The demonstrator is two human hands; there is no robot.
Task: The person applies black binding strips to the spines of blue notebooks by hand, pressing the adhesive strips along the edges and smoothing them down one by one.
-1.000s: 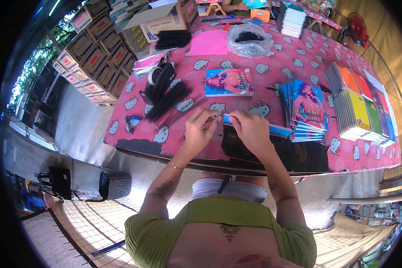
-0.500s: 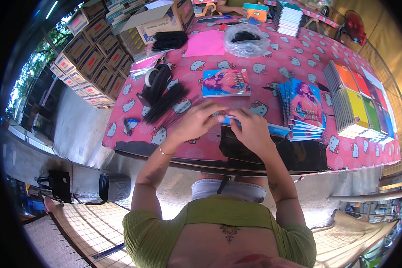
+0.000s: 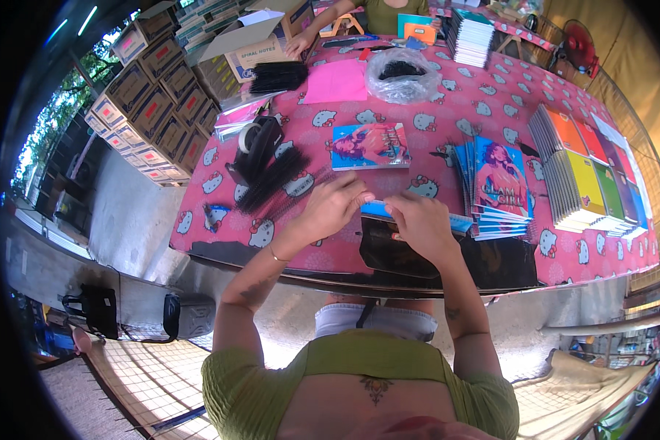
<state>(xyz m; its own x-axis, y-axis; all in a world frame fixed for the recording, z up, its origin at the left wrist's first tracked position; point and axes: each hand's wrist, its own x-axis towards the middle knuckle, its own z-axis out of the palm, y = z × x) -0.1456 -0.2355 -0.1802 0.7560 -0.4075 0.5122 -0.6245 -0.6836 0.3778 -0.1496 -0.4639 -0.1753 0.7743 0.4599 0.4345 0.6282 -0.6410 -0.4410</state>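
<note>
A notebook with a blue cover [image 3: 376, 208] lies at the table's front edge, mostly hidden under my right hand [image 3: 422, 223]. My right fingers are closed on its upper edge. At its left end, the curled fingers of my left hand [image 3: 337, 204] pinch together; what they hold is too small to make out. Beyond my hands, a notebook with a pink figure on its cover [image 3: 370, 147] lies flat. To the right is a fanned stack of the same notebooks [image 3: 500, 180]. Thin black spiral coils [image 3: 275, 181] lie in a bundle left of my left hand.
A black tape dispenser [image 3: 257, 150] stands behind the coils. Spiral notebooks [image 3: 583, 180] are stacked at right. A plastic bag of black coils [image 3: 403, 75], a pink sheet [image 3: 335, 81] and an open carton [image 3: 260, 51] are farther back. A co-worker [image 3: 392, 9] sits across the table.
My hands have drawn slightly apart along the notebook edge, baring more blue cover. Across the table, the co-worker's arm now reaches to the carton. The view has tilted a little.
</note>
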